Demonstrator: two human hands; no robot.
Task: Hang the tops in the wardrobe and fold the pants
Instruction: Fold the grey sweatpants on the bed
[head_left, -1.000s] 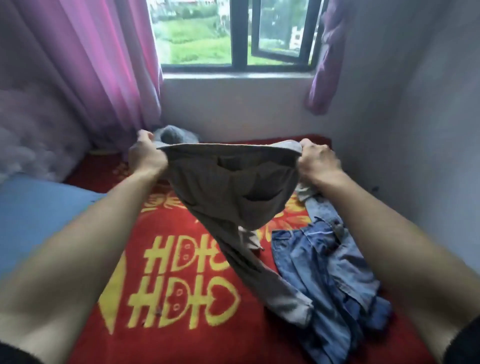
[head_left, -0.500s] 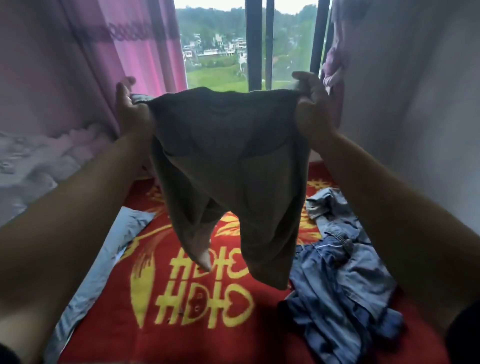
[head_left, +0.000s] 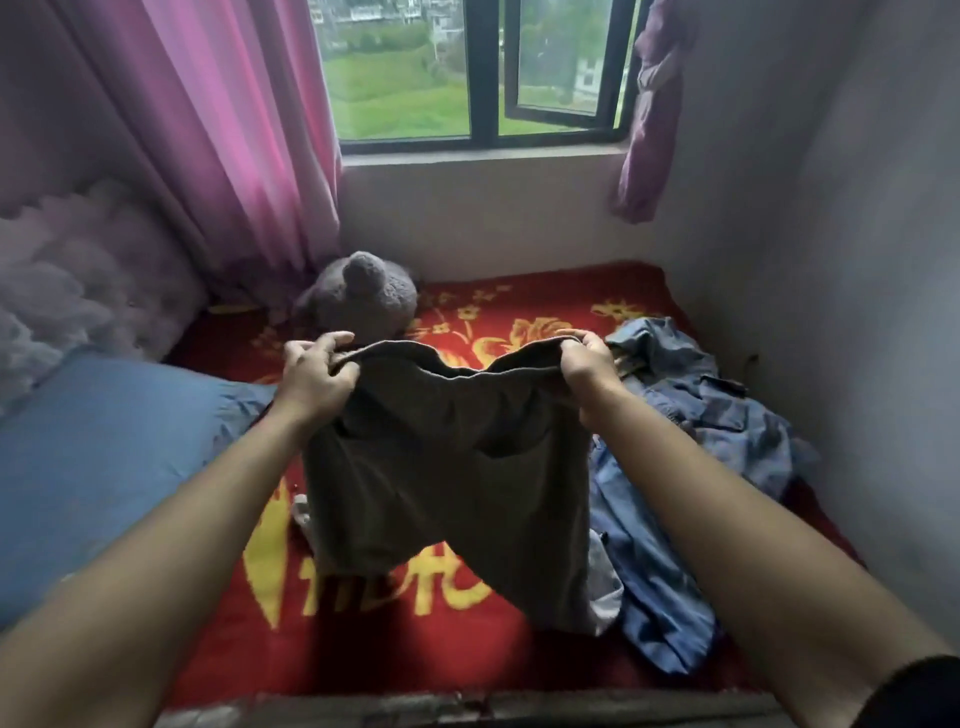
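Observation:
Grey-brown pants hang low over the red bed cover, held by the waistband. My left hand grips the waistband's left end and my right hand grips its right end. The two legs drape down toward me onto the cover. A heap of blue denim clothes lies crumpled on the bed just right of the pants. A bit of pale grey cloth shows under the pants' right leg.
The red bed cover with yellow characters fills the middle. A blue pillow lies at left, a grey plush toy sits below the window, pink curtains hang left, and a grey wall stands at right.
Both hands have come down from in front of the window to just above the bed, and the pants' legs now rest on the cover.

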